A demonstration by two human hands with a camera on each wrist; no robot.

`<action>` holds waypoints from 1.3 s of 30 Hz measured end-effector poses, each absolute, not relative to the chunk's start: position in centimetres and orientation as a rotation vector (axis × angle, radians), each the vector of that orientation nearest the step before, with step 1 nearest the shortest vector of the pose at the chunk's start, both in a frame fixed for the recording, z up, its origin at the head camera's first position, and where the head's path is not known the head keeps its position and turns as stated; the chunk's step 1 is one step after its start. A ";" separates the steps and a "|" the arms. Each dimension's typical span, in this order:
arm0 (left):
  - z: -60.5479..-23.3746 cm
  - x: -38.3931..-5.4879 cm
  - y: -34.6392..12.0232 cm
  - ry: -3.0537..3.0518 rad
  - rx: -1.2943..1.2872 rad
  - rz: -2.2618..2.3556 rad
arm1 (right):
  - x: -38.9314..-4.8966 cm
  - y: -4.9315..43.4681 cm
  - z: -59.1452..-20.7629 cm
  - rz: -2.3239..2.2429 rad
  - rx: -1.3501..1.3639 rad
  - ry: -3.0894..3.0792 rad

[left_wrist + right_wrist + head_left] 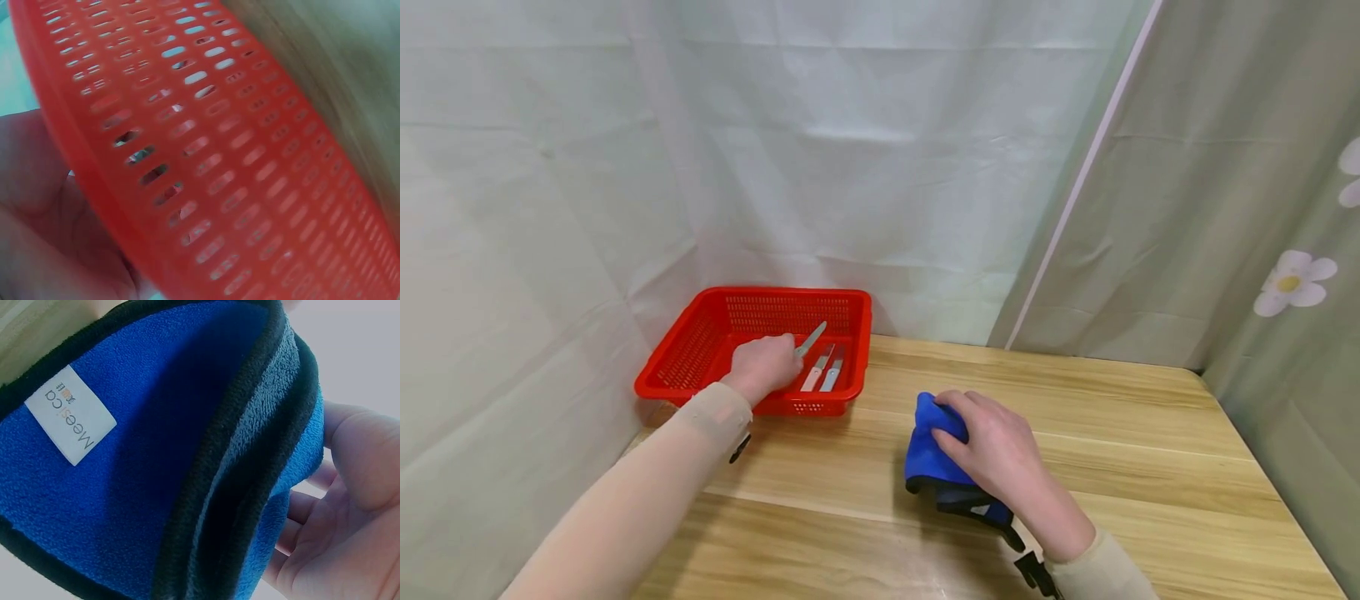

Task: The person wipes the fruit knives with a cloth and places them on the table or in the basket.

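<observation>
My left hand (765, 365) reaches over the near rim of a red plastic basket (752, 408) and holds a small knife (812, 337), its blade pointing away to the upper right. The fist hides the handle. Beside it on the basket floor lie two more small knives, a pink-handled knife (812, 377) and a pale-blue-handled knife (831, 378). My right hand (996, 437) grips a folded blue cloth (928, 450) with black edging, thumb on the near side. In the right wrist view, the cloth's folds hang loosely and a white label (71, 416) shows.
The wooden table (1120, 433) stretches out to the right of the basket. Pale curtains (880, 167) hang behind the table and along both sides. In the left wrist view, the slotted basket wall (237, 162) stands between the camera and the knives.
</observation>
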State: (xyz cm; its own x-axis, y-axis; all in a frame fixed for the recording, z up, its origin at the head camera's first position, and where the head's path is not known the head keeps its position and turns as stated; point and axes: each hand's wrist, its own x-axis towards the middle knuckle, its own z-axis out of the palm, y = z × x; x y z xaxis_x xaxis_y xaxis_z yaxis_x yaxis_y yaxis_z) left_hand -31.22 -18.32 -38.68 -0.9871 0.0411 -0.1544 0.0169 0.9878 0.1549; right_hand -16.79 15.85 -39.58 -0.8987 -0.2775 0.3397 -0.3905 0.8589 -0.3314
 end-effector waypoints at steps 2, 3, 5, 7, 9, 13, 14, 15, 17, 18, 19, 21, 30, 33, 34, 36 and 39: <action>-39.1 -31.5 -18.4 2.964 0.039 0.244 | -16.8 15.9 -39.6 0.575 0.504 -2.753; -39.3 -31.7 -18.5 2.961 0.032 0.251 | -16.8 15.9 -39.7 0.575 0.504 -2.754; -39.7 -31.9 -18.7 2.951 0.022 0.268 | -16.9 16.0 -39.7 0.577 0.502 -2.758; -40.0 -32.1 -19.0 2.936 0.006 0.289 | -16.9 16.0 -39.8 0.580 0.498 -2.762; -40.3 -32.3 -19.2 2.918 -0.012 0.313 | -16.9 16.0 -39.8 0.581 0.494 -2.766; -40.6 -32.4 -19.7 2.881 -0.022 0.356 | -16.9 16.2 -39.9 0.579 0.487 -2.767; -40.5 -32.2 -19.7 2.871 -0.025 0.374 | -16.9 16.2 -39.9 0.579 0.486 -2.766; -40.5 -32.1 -19.7 2.863 -0.023 0.381 | -16.9 16.2 -40.0 0.579 0.486 -2.767; -40.2 -31.9 -19.7 2.846 -0.020 0.388 | -16.9 16.3 -40.0 0.577 0.484 -2.770; -40.1 -31.8 -19.7 2.840 -0.011 0.393 | -16.9 16.3 -40.0 0.576 0.482 -2.772; -40.2 -32.0 -19.7 2.832 -0.013 0.395 | -16.9 16.4 -40.1 0.576 0.482 -2.774; -40.4 -32.2 -19.7 2.823 0.005 0.371 | -17.0 16.4 -40.1 0.578 0.479 -2.780; -43.7 -35.9 -21.0 2.766 0.020 0.337 | -17.0 16.6 -40.4 0.587 0.466 -2.792; -44.2 -36.5 -21.1 2.739 -0.002 0.352 | -17.0 16.6 -40.5 0.589 0.459 -2.799; -44.2 -36.5 -21.0 2.734 -0.016 0.354 | -17.0 16.7 -40.5 0.590 0.456 -2.802; -43.9 -36.2 -20.8 2.728 -0.042 0.366 | -16.9 16.7 -40.6 0.591 0.448 -2.808; -42.5 -35.0 -20.0 2.723 -0.064 0.351 | -16.9 16.8 -40.6 0.592 0.441 -2.813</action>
